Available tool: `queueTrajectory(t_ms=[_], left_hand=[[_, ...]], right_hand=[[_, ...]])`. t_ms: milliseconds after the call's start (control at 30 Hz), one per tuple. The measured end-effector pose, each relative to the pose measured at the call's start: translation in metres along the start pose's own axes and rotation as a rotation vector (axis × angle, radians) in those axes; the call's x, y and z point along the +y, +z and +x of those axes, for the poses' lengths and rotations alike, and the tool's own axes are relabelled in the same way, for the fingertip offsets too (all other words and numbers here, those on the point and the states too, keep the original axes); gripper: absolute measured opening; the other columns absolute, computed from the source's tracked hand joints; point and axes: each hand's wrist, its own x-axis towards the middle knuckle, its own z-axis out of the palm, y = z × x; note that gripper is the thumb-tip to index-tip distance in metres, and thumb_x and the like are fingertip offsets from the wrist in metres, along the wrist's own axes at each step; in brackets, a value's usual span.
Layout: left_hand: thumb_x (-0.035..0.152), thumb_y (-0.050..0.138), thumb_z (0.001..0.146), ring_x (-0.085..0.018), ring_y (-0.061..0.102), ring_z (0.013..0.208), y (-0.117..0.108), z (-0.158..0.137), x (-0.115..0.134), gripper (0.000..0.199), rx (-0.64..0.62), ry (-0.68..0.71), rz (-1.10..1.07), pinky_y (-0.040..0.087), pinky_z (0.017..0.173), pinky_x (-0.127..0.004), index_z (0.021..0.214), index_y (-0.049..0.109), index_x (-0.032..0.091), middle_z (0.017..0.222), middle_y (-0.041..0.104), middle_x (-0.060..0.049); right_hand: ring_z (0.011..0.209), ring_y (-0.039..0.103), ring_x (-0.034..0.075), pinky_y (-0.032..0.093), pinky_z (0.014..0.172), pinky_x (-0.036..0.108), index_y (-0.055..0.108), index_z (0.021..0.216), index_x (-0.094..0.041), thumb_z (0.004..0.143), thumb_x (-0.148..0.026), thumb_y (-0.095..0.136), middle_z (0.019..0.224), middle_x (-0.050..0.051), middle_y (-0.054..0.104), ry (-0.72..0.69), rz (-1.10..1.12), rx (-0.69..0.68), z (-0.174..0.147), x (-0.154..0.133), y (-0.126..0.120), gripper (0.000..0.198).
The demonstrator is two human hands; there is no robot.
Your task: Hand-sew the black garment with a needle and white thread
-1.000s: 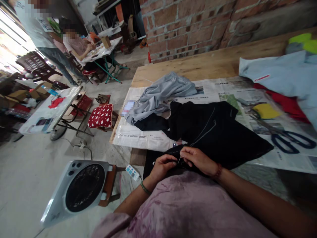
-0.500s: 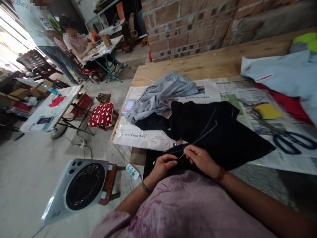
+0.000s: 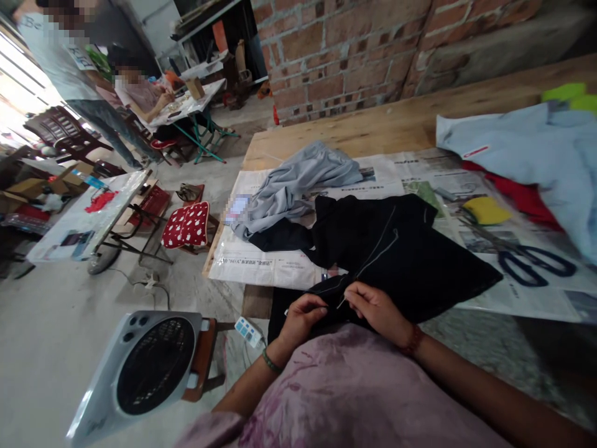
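Stretching ahead of the left hand and the right hand, a wooden counter carries newspaper sheets over much of its top. From where I stand, the black cloth is the biggest piece near the hands: it lies beneath them and spreads forward and off to the right. Well out past the right hand is a light blue garment; straight ahead of the left hand, a grey cloth sits crumpled. Scissors lie to the right of the right hand, a yellow piece just beyond them. Pale thread runs over the black cloth ahead of the right hand, whose thumb and forefinger pinch a thin pale item. The left thumb and fingers are drawn close together against the black cloth; I can't tell whether they grip it.
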Motion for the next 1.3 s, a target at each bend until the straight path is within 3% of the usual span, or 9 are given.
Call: queueTrajectory(t_ms=[300, 533, 967, 1300], left_hand=[[0.025, 0.077, 0.056, -0.01, 0.052, 0.063, 0.001, -0.002, 0.004, 0.024, -0.027, 0.047, 0.041, 0.039, 0.061, -0.022, 0.071, 0.062, 0.014, 0.069, 0.06, 0.0], [0.02, 0.078, 0.054, -0.007, 0.052, 0.06, 0.001, -0.001, 0.001, 0.036, -0.055, 0.012, -0.074, 0.038, 0.06, -0.02, 0.084, 0.059, 0.015, 0.069, 0.06, 0.002], [0.02, 0.079, 0.052, -0.006, 0.052, 0.058, 0.004, -0.003, 0.006, 0.035, -0.037, -0.013, -0.096, 0.039, 0.058, -0.019, 0.082, 0.06, 0.014, 0.066, 0.059, 0.003], [0.023, 0.08, 0.051, -0.007, 0.051, 0.06, 0.007, -0.001, 0.005, 0.035, -0.027, -0.012, -0.069, 0.038, 0.06, -0.019, 0.079, 0.061, 0.014, 0.067, 0.059, 0.002]], right_hand=[[0.048, 0.04, 0.007, 0.033, 0.047, 0.021, 0.05, 0.067, -0.018, 0.08, -0.041, 0.044, 0.057, -0.003, 0.044, -0.024, 0.006, 0.007, 0.002, -0.001, 0.004, 0.027], [0.049, 0.041, 0.007, 0.034, 0.048, 0.021, 0.049, 0.067, -0.018, 0.08, -0.041, 0.044, 0.058, -0.003, 0.044, -0.038, 0.014, 0.017, -0.001, 0.002, 0.007, 0.028], [0.049, 0.04, 0.008, 0.033, 0.05, 0.022, 0.048, 0.063, -0.018, 0.08, -0.043, 0.044, 0.051, -0.004, 0.042, -0.017, -0.018, 0.074, -0.001, 0.003, 0.011, 0.031], [0.041, 0.035, 0.005, 0.025, 0.04, 0.019, 0.049, 0.064, -0.017, 0.071, -0.041, 0.053, 0.053, -0.004, 0.045, 0.229, 0.354, -0.093, 0.007, 0.003, 0.016, 0.026]])
